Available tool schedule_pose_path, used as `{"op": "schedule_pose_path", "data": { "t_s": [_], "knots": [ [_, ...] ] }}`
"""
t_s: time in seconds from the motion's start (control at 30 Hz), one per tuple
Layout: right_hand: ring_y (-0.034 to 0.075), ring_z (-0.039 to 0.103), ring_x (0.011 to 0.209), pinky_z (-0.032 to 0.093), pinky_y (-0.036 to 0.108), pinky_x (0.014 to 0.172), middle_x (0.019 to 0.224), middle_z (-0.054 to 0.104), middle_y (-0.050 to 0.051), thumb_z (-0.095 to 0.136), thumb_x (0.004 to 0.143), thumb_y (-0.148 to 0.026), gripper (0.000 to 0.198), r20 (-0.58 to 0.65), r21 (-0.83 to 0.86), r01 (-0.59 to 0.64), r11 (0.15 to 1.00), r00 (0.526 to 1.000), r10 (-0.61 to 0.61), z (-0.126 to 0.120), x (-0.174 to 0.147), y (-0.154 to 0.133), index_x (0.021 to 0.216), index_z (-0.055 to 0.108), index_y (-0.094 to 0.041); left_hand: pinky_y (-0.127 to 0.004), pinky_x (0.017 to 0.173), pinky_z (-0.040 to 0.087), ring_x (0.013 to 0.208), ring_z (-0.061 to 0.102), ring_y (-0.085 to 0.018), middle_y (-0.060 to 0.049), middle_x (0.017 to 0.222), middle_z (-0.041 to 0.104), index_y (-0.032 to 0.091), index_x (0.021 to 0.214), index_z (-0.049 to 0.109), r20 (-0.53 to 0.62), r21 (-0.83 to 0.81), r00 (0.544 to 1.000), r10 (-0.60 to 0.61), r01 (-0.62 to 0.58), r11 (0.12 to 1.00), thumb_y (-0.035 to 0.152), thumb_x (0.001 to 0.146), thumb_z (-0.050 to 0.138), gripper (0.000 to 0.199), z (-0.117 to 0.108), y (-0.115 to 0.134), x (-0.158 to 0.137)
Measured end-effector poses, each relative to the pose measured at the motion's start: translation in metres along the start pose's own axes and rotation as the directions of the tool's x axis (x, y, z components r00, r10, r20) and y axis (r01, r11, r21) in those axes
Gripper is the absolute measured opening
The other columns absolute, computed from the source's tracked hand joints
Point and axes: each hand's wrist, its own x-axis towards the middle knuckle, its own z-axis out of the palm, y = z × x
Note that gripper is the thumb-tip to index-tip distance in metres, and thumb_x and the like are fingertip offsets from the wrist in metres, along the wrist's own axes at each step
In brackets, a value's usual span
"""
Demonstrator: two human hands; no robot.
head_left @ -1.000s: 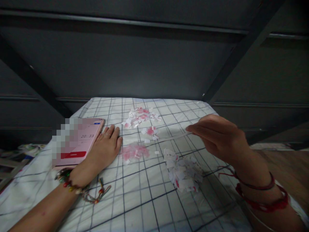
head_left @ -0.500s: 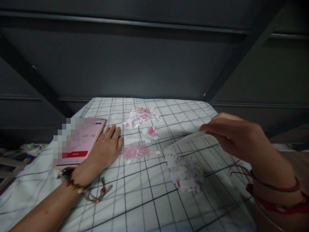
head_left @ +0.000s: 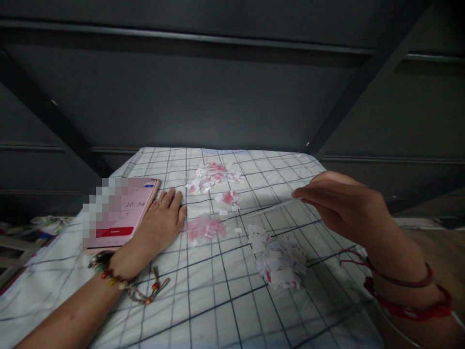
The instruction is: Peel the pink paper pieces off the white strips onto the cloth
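one translucent strip [head_left: 273,208] pinched in right hand [head_left: 345,206], extending leftward; left hand [head_left: 159,225] flat, grasping nothing

Single head-worn view, facing forward and down, near the hands [head_left: 160,220], checked cloth [head_left: 203,291] below, dark panel [head_left: 203,97] ahead

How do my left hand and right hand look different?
Your left hand lies palm down on the checked cloth; your right hand is raised, pinching a thin see-through strip. The left wears a beaded bracelet; the right wears red cords. Both have something around the wrist.
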Motion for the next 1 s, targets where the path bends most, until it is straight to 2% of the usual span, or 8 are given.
{"op": "schedule_pose_path", "data": {
  "t_s": [0.13,0.23,0.37,0.47,0.6,0.77,0.87,1.0],
  "knots": [
    [0.013,0.056,0.064,0.046,0.027,0.056,0.07,0.063,0.0,0.047,0.081,-0.001,0.027,-0.008,-0.015,0.063,0.998,0.998,-0.063,0.011,0.005,-0.007,0.092,0.06,-0.021,-0.05,0.106,0.034,0.131,0.039,-0.035,-0.026,0.141,0.041,0.0,0.134,0.042,-0.01,0.003,1.0,0.003,-0.003,1.0,0.03,0.092,0.024,0.054,0.0,0.0,0.0],
    [0.014,0.056,0.068,0.047,0.027,0.06,0.073,0.065,0.001,0.049,0.08,0.001,0.027,-0.049,-0.008,0.099,0.995,0.994,-0.099,0.015,0.01,-0.014,0.093,0.06,-0.019,-0.051,0.104,0.036,0.13,0.041,-0.035,-0.025,0.139,0.044,0.002,0.132,0.043,-0.037,-0.002,0.999,0.013,-0.013,1.0,0.029,0.092,0.026,0.052,0.0,-0.001,0.0],
    [0.014,0.056,0.071,0.047,0.028,0.063,0.076,0.066,0.002,0.051,0.079,0.003,0.028,-0.127,-0.032,0.064,0.997,0.99,-0.068,0.014,0.009,-0.013,0.094,0.06,-0.019,-0.049,0.106,0.035,0.129,0.041,-0.035,-0.024,0.14,0.043,0.0,0.132,0.044,-0.03,0.014,0.999,0.016,-0.016,1.0,0.03,0.093,0.026,0.052,-0.001,-0.001,0.0],
    [0.015,0.055,0.068,0.045,0.029,0.059,0.074,0.065,0.002,0.05,0.079,0.002,0.027,-0.1,-0.065,0.044,0.997,0.994,-0.051,0.013,0.007,-0.009,0.093,0.06,-0.019,-0.049,0.105,0.036,0.129,0.042,-0.034,-0.023,0.14,0.044,0.002,0.132,0.045,-0.039,0.021,0.999,0.02,-0.019,1.0,0.03,0.093,0.027,0.051,0.0,-0.002,0.0],
    [0.015,0.053,0.065,0.043,0.029,0.056,0.07,0.064,0.002,0.048,0.079,0.002,0.026,-0.051,-0.072,0.08,0.994,0.995,-0.084,0.016,0.009,-0.01,0.092,0.061,-0.017,-0.051,0.104,0.037,0.129,0.042,-0.033,-0.022,0.138,0.046,0.004,0.131,0.046,-0.068,0.011,0.997,0.035,-0.035,0.999,0.029,0.092,0.028,0.049,0.004,-0.004,0.0],
    [0.015,0.054,0.068,0.046,0.03,0.06,0.071,0.065,0.002,0.048,0.081,0.001,0.024,-0.034,-0.04,0.111,0.993,0.993,-0.112,0.018,0.014,-0.018,0.092,0.061,-0.016,-0.05,0.104,0.036,0.129,0.042,-0.033,-0.023,0.139,0.045,0.003,0.132,0.045,-0.076,0.003,0.997,0.027,-0.027,1.0,0.028,0.092,0.029,0.05,0.006,-0.004,0.001],
    [0.015,0.055,0.071,0.047,0.029,0.064,0.074,0.066,0.002,0.049,0.08,0.002,0.025,-0.064,-0.021,0.113,0.993,0.991,-0.114,0.016,0.012,-0.018,0.093,0.061,-0.016,-0.049,0.106,0.035,0.129,0.041,-0.034,-0.024,0.14,0.043,0.001,0.133,0.044,-0.051,0.007,0.998,0.02,-0.02,1.0,0.03,0.093,0.027,0.052,0.005,-0.003,0.001],
    [0.015,0.055,0.071,0.046,0.029,0.062,0.076,0.065,0.003,0.052,0.079,0.002,0.025,-0.12,-0.052,0.062,0.997,0.99,-0.068,0.012,0.006,-0.01,0.093,0.061,-0.017,-0.048,0.107,0.034,0.13,0.041,-0.033,-0.022,0.141,0.043,0.002,0.133,0.044,-0.049,0.012,0.999,0.016,-0.015,1.0,0.031,0.093,0.027,0.052,0.004,-0.004,0.001]
  ]
}}
